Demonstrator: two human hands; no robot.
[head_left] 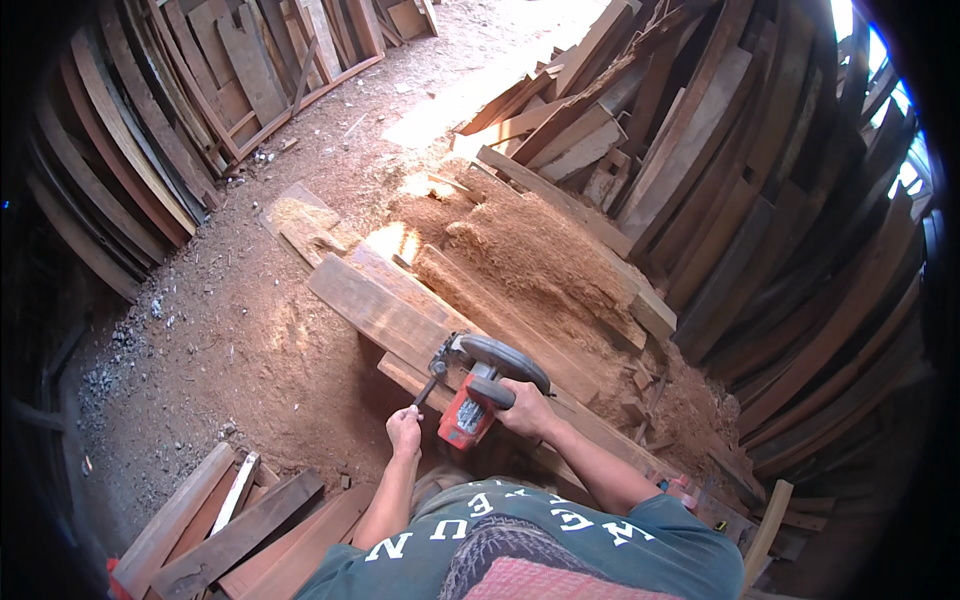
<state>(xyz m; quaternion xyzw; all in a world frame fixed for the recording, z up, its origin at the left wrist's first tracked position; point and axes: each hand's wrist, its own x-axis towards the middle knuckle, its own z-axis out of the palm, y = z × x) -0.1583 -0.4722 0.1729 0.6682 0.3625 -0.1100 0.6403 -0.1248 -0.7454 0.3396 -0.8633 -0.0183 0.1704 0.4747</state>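
A red and black circular saw (466,414) with a round dark guard rests on a wide brown plank (372,308) in front of me. My right hand (528,410) is wrapped round the saw's rear handle. To the left of the saw, my left hand (404,430) is closed on the near end of a thin dark rod (428,388). This rod reaches up to the saw's front end; whether it is fixed there I cannot tell. The blade's contact with the wood is hidden by the saw.
Sawdust (530,255) lies heaped beyond the plank, over further boards. Long boards (700,180) lean in a dense row at right, and more boards (120,130) stand at upper left. Loose offcuts (240,530) lie at lower left. Gravel (130,370) is scattered over the dirt floor.
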